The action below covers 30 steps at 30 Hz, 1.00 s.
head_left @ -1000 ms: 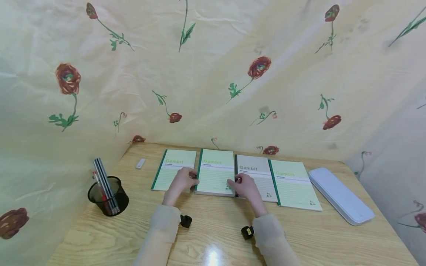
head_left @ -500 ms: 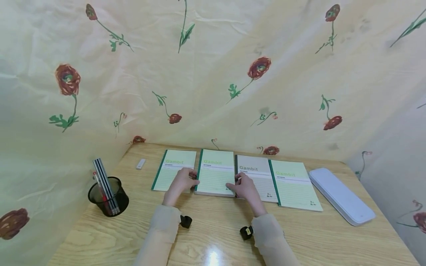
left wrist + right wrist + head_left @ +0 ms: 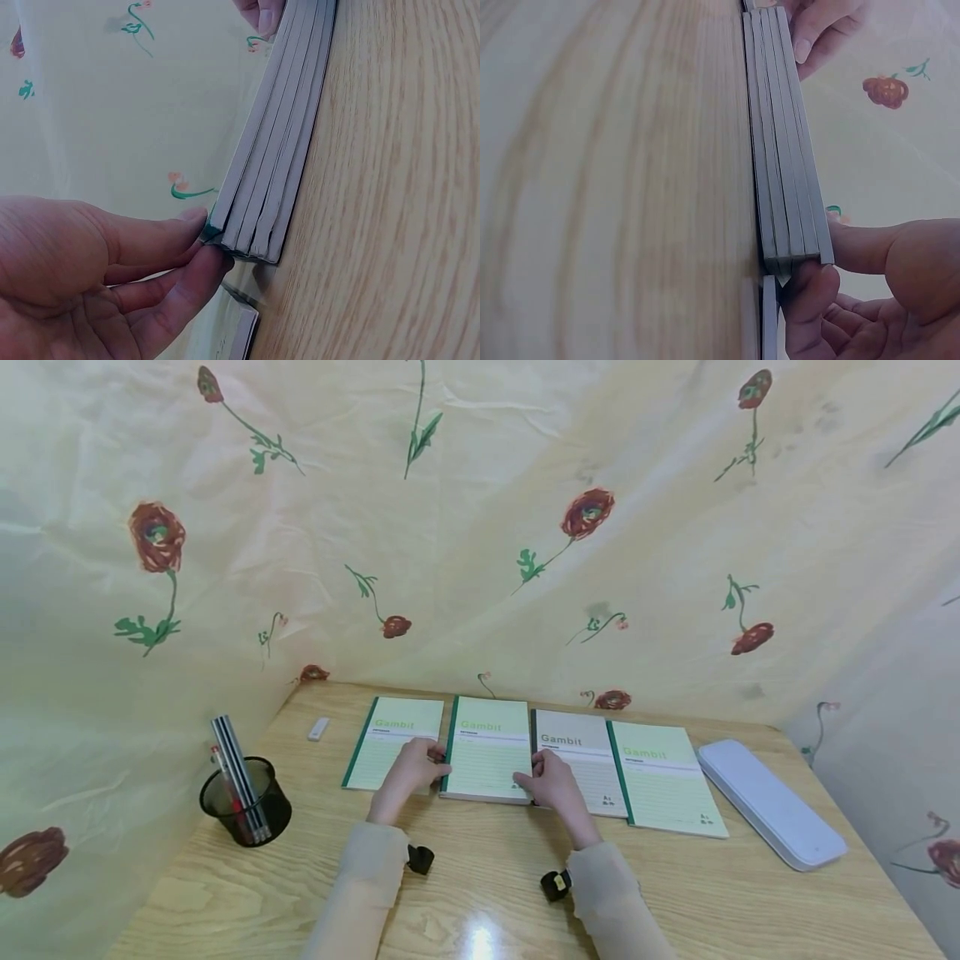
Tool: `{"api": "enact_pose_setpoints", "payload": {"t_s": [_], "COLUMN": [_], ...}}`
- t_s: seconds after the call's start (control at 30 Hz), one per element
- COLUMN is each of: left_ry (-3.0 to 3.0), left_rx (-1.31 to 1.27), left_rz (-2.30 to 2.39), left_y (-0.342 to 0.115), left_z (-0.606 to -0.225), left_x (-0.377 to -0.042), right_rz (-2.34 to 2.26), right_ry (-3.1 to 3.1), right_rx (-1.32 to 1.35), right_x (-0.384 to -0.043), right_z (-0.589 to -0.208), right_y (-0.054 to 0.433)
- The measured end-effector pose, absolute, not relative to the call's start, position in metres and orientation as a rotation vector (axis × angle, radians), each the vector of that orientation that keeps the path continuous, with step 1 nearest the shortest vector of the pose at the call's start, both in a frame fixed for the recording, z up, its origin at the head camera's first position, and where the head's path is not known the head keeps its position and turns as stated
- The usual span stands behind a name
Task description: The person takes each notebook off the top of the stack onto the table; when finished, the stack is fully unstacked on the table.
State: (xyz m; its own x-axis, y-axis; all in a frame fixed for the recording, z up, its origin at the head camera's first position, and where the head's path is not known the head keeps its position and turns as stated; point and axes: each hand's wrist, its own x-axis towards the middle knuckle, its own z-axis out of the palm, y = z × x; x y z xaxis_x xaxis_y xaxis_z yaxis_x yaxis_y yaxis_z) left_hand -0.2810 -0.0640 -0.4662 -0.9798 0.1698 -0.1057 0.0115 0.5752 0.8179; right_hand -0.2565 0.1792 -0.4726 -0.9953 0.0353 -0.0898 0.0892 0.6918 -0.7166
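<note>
Several notebooks lie in a neat stack (image 3: 266, 135), second from left in the row, topped by a pale green notebook (image 3: 491, 735) with a green spine. At the stack's left edge my left hand (image 3: 412, 767) pinches the top notebook's near spine corner between thumb and fingers. On the opposite edge, my right hand (image 3: 557, 782) has its thumb on the top cover and curled fingers at the side. The right wrist view shows the top notebook jutting slightly over those fingers (image 3: 814, 292). Farther back along both edges, finger contact is partly hidden.
Flanking the stack are a green notebook (image 3: 375, 752) on the left, and a grey notebook (image 3: 596, 777) and another green notebook (image 3: 663, 785) on the right. A white case (image 3: 772, 806) lies far right. At left stand a mesh pen cup (image 3: 277, 806) with pencils and a small white eraser (image 3: 318, 729).
My right hand's thumb and fingers have shifted very slightly at the stack's edge. The left hand and the notebooks keep their places.
</note>
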Motion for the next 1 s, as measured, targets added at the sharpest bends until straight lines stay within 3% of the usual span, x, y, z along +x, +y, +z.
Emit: {"api": "enact_pose_setpoints", "payload": {"t_s": [1.0], "left_ry": [2.657], "left_rx": [0.174], "left_rz": [1.365], "left_y": [-0.064], "left_z": [-0.468], "left_x": [-0.281], "right_rz": [-1.254], "right_ry": [2.698], "right_rx": [0.171], "right_x": [-0.254], "right_z": [-0.465], "right_y": [0.203]}}
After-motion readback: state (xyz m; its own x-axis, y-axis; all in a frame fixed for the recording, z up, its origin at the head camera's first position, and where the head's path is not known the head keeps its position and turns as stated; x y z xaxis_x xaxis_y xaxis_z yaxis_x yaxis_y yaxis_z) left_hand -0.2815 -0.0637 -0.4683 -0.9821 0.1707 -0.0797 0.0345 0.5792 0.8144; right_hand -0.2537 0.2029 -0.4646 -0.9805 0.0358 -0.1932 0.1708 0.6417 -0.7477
